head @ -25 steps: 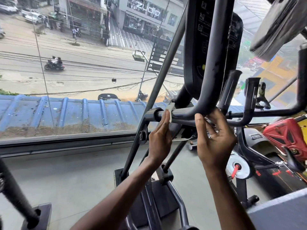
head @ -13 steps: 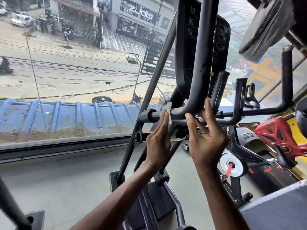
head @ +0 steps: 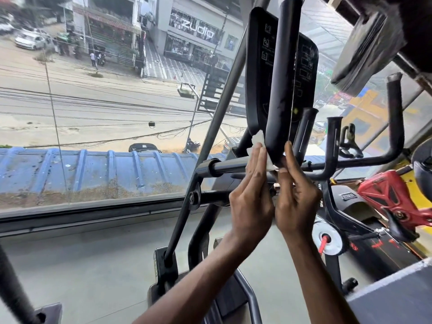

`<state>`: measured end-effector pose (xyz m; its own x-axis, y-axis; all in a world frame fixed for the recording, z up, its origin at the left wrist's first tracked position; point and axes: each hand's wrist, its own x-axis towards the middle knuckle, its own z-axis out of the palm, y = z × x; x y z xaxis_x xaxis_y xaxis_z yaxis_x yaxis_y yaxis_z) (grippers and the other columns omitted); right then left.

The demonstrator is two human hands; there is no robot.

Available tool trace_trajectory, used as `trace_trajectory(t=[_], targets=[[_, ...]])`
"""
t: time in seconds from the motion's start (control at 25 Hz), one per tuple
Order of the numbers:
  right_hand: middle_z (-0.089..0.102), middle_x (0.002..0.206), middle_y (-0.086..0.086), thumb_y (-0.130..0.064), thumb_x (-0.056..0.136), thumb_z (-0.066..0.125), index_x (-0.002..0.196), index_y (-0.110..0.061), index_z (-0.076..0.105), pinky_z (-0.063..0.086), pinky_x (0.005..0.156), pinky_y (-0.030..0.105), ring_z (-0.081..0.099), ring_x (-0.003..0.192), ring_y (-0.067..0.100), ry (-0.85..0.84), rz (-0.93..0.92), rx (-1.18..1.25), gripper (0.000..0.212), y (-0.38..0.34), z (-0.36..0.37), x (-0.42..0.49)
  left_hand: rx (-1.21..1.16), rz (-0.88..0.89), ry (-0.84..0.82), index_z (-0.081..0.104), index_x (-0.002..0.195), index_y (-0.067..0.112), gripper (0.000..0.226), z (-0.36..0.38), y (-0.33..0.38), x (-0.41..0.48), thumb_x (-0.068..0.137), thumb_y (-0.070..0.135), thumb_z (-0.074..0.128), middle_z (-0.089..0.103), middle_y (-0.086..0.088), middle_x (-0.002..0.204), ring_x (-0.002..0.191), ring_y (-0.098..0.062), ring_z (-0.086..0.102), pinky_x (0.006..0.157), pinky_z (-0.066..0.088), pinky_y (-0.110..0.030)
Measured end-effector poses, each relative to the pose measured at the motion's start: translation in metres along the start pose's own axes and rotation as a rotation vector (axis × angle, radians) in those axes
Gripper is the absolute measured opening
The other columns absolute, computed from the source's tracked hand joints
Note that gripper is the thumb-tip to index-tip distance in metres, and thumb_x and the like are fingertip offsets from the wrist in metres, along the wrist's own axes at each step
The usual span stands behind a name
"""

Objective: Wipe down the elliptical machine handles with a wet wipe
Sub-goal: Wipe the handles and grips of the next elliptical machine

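Flat left hand (head: 250, 199) presses crumpled white wipe (head: 258, 139) to curved black handle (head: 280, 101); right hand (head: 297, 197) straight-fingered.

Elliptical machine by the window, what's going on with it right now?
A person has both hands up at the lower bend of the elliptical's black handle, just below the console. The left hand presses a white wet wipe flat against the handle's left side with straight fingers. The right hand touches the opposite side, index finger up along the tube; whether it also pinches the wipe is unclear.
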<state>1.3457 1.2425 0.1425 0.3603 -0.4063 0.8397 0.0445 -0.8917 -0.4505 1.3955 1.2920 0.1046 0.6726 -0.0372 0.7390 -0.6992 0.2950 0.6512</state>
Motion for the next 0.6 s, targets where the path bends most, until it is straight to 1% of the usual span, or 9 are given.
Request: trace_trajectory(t=[0.04, 0.08, 0.12, 0.16, 0.2, 0.28, 0.32, 0.44, 0.6], targets=[[0.06, 0.121, -0.04, -0.017, 0.098, 0.046, 0.142, -0.022, 0.052, 0.058, 0.085, 0.036, 0.068, 0.107, 0.023, -0.035, 0.031, 0.022, 0.045, 0.0, -0.004, 0.001, -0.017, 0.024, 0.0, 0.047, 0.143, -0.004, 0.056, 0.002, 0.004, 0.003, 0.088, -0.019, 0.047, 0.044, -0.009, 0.151, 0.137, -0.023, 0.05, 0.106, 0.048, -0.033], [0.062, 0.125, -0.032, -0.019, 0.097, 0.045, 0.142, -0.027, 0.052, 0.059, 0.085, 0.05, 0.067, 0.103, 0.033, -0.072, 0.067, 0.046, 0.047, 0.0, -0.008, 0.001, -0.013, 0.046, -0.012, 0.047, 0.142, -0.005, 0.058, 0.001, 0.001, 0.004, 0.087, -0.021, 0.047, 0.042, -0.009, 0.151, 0.138, -0.024, 0.05, 0.106, 0.048, -0.033], [0.064, 0.128, -0.024, -0.021, 0.096, 0.045, 0.143, -0.03, 0.051, 0.058, 0.086, 0.055, 0.069, 0.1, 0.03, -0.106, 0.095, 0.074, 0.048, 0.0, -0.012, 0.002, 0.008, 0.061, -0.027, 0.047, 0.142, -0.005, 0.059, -0.001, -0.006, 0.002, 0.086, -0.023, 0.047, 0.042, -0.01, 0.151, 0.138, -0.023, 0.049, 0.107, 0.047, -0.032], [0.065, 0.128, -0.022, -0.022, 0.096, 0.045, 0.144, -0.032, 0.05, 0.058, 0.09, 0.05, 0.071, 0.103, 0.017, -0.137, 0.111, 0.097, 0.049, 0.001, -0.014, 0.003, 0.035, 0.072, -0.044, 0.049, 0.141, -0.005, 0.058, -0.006, -0.016, 0.001, 0.086, -0.022, 0.047, 0.044, -0.011, 0.15, 0.139, -0.019, 0.048, 0.11, 0.045, -0.028], [0.063, 0.126, -0.026, -0.021, 0.096, 0.047, 0.145, -0.031, 0.049, 0.057, 0.094, 0.038, 0.068, 0.107, 0.003, -0.17, 0.115, 0.095, 0.049, 0.001, -0.016, 0.004, 0.058, 0.075, -0.055, 0.05, 0.14, -0.004, 0.055, -0.012, -0.023, 0.0, 0.088, -0.019, 0.047, 0.048, -0.011, 0.149, 0.139, -0.014, 0.047, 0.111, 0.042, -0.023], [0.059, 0.125, -0.029, -0.017, 0.095, 0.053, 0.145, -0.023, 0.05, 0.051, 0.094, 0.016, 0.062, 0.113, -0.009, -0.198, 0.078, 0.028, 0.05, -0.003, -0.02, 0.006, 0.044, 0.041, -0.045, 0.056, 0.138, 0.0, 0.046, -0.024, -0.023, -0.002, 0.093, -0.005, 0.046, 0.057, -0.008, 0.143, 0.133, -0.009, 0.053, 0.108, 0.042, -0.016], [0.061, 0.128, -0.022, -0.014, 0.095, 0.056, 0.143, -0.017, 0.053, 0.051, 0.094, 0.016, 0.064, 0.115, -0.003, -0.178, 0.03, -0.024, 0.049, -0.007, -0.022, 0.007, 0.019, 0.01, -0.017, 0.06, 0.135, 0.003, 0.042, -0.029, -0.017, 0.0, 0.095, 0.001, 0.047, 0.063, -0.006, 0.137, 0.124, -0.01, 0.061, 0.101, 0.046, -0.015], [0.058, 0.139, 0.006, -0.008, 0.091, 0.066, 0.131, -0.005, 0.062, 0.05, 0.103, 0.035, 0.063, 0.12, 0.023, -0.123, -0.246, -0.188, 0.04, -0.02, -0.028, 0.015, -0.068, -0.095, 0.084, 0.071, 0.12, 0.011, 0.032, -0.045, 0.001, 0.013, 0.096, 0.003, 0.052, 0.077, 0.002, 0.107, 0.086, -0.003, 0.07, 0.077, 0.051, -0.016], [0.063, 0.131, 0.009, -0.01, 0.09, 0.073, 0.123, -0.004, 0.068, 0.049, 0.102, 0.034, 0.062, 0.118, 0.023, -0.31, -0.489, -0.217, 0.034, -0.037, -0.03, 0.036, -0.376, -0.163, -0.089, 0.07, 0.106, 0.02, 0.028, -0.063, 0.024, 0.031, 0.097, -0.001, 0.053, 0.074, 0.01, 0.092, 0.088, -0.011, 0.071, 0.082, 0.057, -0.036]])
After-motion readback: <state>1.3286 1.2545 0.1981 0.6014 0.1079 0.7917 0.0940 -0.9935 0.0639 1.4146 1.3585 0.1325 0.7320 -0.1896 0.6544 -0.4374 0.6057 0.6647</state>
